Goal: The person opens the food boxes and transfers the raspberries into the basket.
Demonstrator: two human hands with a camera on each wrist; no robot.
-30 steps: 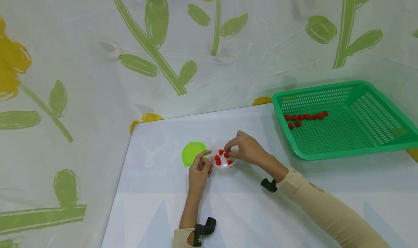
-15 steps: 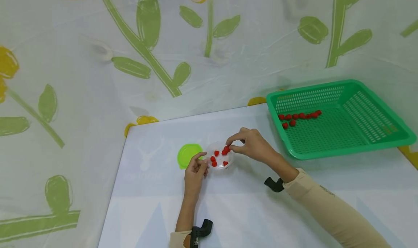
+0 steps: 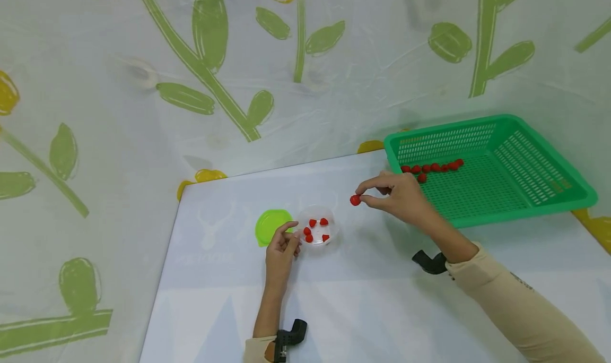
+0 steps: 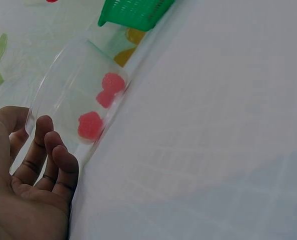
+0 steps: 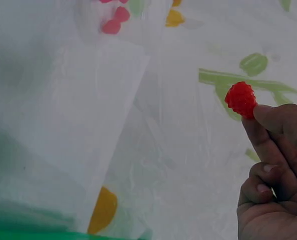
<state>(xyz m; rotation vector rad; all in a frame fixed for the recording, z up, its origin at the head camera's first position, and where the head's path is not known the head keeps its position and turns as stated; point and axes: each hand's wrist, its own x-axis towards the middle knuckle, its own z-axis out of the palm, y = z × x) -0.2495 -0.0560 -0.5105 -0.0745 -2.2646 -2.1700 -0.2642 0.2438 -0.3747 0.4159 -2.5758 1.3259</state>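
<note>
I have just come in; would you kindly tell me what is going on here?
A person's right hand pinches a berry in the air between the bowl and the basket. The left hand is at the bowl's edge, seemingly holding it. Five berries sit in the bowl, more berries lie in the basket, and a lid lies left of the bowl.

A white table (image 3: 363,310) patterned in pale blue carries a lime-green lid (image 3: 268,226) beside the left hand (image 3: 281,248), a green basket (image 3: 501,185) beyond the right hand (image 3: 400,196), and a clear bowl (image 3: 317,230) between both.
</note>
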